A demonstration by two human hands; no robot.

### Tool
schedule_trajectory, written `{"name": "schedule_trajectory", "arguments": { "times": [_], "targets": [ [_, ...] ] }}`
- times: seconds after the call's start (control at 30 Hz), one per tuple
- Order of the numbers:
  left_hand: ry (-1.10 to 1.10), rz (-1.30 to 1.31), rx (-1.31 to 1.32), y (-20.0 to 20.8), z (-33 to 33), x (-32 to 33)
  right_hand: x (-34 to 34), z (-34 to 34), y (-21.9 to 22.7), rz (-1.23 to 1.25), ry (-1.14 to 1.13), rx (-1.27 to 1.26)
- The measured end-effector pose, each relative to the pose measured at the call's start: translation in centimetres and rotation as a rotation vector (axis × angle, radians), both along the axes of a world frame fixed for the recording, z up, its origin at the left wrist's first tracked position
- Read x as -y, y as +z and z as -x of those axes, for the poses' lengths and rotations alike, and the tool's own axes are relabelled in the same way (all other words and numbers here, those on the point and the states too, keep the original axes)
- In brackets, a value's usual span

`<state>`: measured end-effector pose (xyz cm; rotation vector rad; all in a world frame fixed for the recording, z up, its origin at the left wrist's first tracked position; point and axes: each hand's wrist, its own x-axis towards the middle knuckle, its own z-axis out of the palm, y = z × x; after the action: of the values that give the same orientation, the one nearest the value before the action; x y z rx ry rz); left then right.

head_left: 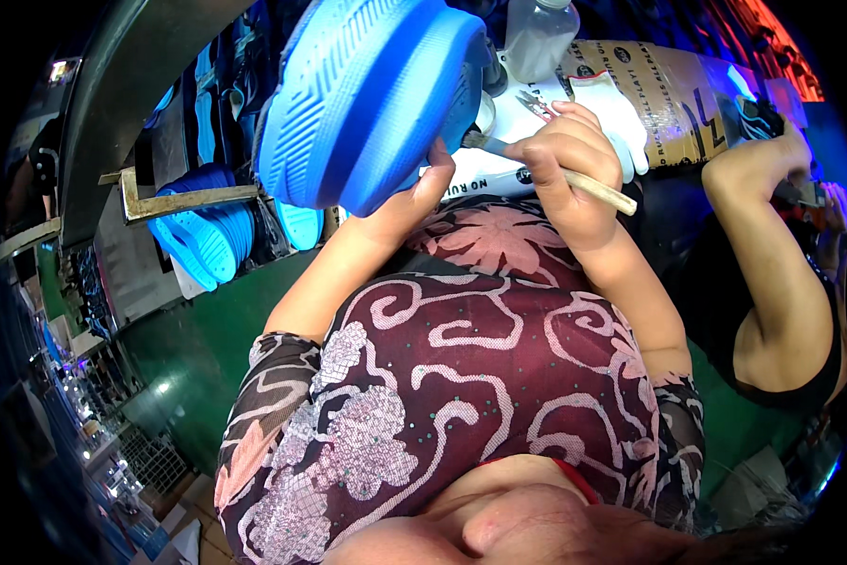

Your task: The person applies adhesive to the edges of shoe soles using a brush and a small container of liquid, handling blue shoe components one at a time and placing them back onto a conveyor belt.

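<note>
So the big chunky blue sole (362,104) is up in the air, ridged underside toward the camera, and the left hand (430,177) has it by the lower right edge. Thumb's pressed up against the sole there; the other fingers are hidden behind it, so can't tell exactly how they're wrapped.

Right hand (574,155) is just to the right of the sole, fingers curled closed around a brush (602,191) with a pale wooden handle. The bristle end points at the sole's right side, super close, but I honestly can't tell if it's touching.

Past the sole on the right there's a white sheet (628,127) with a small metal tool (534,104) on it, some red on that one. Clear bottle (541,45) is up and to the right of the sole, and taped brown cardboard (668,104) is further right. Way right of the sole, well apart, is a co-worker's bent arm (786,254) near a dark shoe (758,121).

Down and left of the sole: a bunch of blue soles (202,231) packed together, plus a wooden bar (197,201) across them.
</note>
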<state>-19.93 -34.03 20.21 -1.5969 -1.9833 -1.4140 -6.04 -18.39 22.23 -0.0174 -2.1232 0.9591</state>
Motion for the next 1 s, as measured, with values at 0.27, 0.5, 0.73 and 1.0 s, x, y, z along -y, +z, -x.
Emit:
{"name": "schedule_trajectory", "arguments": {
  "times": [0.27, 0.5, 0.73, 1.0],
  "targets": [
    [-0.027, 0.030, -0.076, 0.3, 0.0, 0.3, -0.3, -0.5, 0.2, 0.012, 0.017, -0.013],
    [-0.024, 0.013, -0.031, 0.5, -0.3, 0.2, 0.0, -0.2, 0.0, -0.072, -0.023, -0.085],
    [-0.059, 0.020, 0.144, 4.9, 0.1, -0.3, -1.6, -3.8, 0.1, 0.220, -0.175, -0.021],
    [-0.623, 0.445, 1.108, 13.8, -0.7, -2.1, -2.4, -6.4, -1.5, 0.296, -0.290, -0.004]
  ]
}}
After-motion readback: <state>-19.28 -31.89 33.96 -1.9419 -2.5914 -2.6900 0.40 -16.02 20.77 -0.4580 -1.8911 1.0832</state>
